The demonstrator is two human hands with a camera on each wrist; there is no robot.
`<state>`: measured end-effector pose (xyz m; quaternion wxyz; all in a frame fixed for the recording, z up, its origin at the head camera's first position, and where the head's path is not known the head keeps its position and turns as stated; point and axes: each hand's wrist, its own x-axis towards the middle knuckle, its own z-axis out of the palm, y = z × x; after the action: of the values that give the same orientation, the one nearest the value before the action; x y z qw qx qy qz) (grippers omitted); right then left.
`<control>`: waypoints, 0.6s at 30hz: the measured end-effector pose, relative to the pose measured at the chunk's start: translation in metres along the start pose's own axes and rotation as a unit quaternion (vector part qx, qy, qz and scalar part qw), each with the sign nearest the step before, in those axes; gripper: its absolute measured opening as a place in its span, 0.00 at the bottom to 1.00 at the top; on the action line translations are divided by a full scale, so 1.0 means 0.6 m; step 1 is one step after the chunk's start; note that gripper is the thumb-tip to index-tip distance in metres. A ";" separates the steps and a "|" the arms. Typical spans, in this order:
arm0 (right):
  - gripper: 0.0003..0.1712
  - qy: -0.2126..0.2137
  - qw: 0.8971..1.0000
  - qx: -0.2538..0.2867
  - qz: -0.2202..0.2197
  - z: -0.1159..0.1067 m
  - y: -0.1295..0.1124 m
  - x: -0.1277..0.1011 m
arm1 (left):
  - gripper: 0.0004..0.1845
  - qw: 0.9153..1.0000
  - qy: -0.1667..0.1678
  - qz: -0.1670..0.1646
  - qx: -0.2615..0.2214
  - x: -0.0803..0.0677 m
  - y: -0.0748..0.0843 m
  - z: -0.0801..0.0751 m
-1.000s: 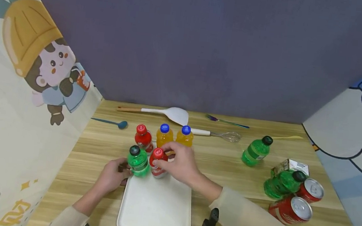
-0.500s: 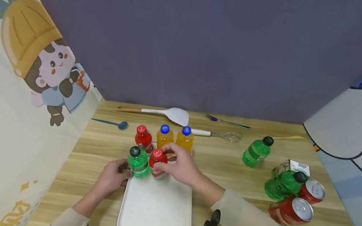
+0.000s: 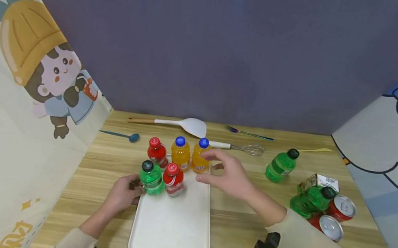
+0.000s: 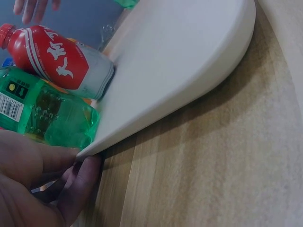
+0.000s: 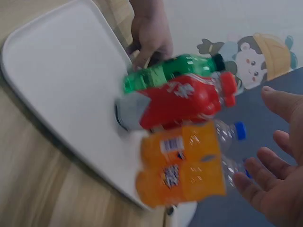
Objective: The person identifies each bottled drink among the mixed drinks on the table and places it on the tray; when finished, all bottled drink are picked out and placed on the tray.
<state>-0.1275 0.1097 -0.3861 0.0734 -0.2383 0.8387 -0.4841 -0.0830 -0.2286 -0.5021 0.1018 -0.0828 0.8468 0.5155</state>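
Observation:
My left hand pinches the left rim of the white tray; the left wrist view shows thumb and fingers on its edge. Beside that hand, a green soda bottle stands upright on the tray. A red-capped bottle with a red and white label stands just right of it. Behind them are another red bottle and two orange soda bottles with blue caps. My right hand hovers by the tray's right side, fingers spread, holding nothing.
On the right stand two green bottles, a small carton and two red cans. A spatula, whisk, fork, blue spoon and yellow utensil lie along the back, before a dark wall.
My right hand has let go of the front red bottle and moved right, away from it. The bottle stays upright on the tray. My left hand has kept its place.

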 end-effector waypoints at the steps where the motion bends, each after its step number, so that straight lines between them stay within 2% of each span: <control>1: 0.32 0.007 1.000 -0.005 0.001 -0.012 0.000 -0.005 | 0.22 1.000 0.000 0.000 -0.001 0.000 0.000 0.000; 9: 0.32 0.059 0.996 -0.069 0.004 -0.118 0.022 -0.053 | 0.24 1.000 -0.003 -0.001 -0.001 -0.001 -0.008 -0.004; 13: 0.31 0.078 0.991 -0.103 0.028 -0.167 0.037 -0.079 | 0.26 1.000 -0.006 0.004 -0.002 -0.004 -0.009 -0.005; 18: 0.32 0.096 0.983 -0.141 0.065 -0.221 0.054 -0.107 | 0.29 1.000 -0.020 -0.010 -0.015 -0.011 -0.008 -0.009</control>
<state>-0.1291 0.2565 -0.3516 -0.0104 -0.1440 0.9152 -0.3762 -0.0758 -0.2352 -0.5023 0.1224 -0.0827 0.8362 0.5282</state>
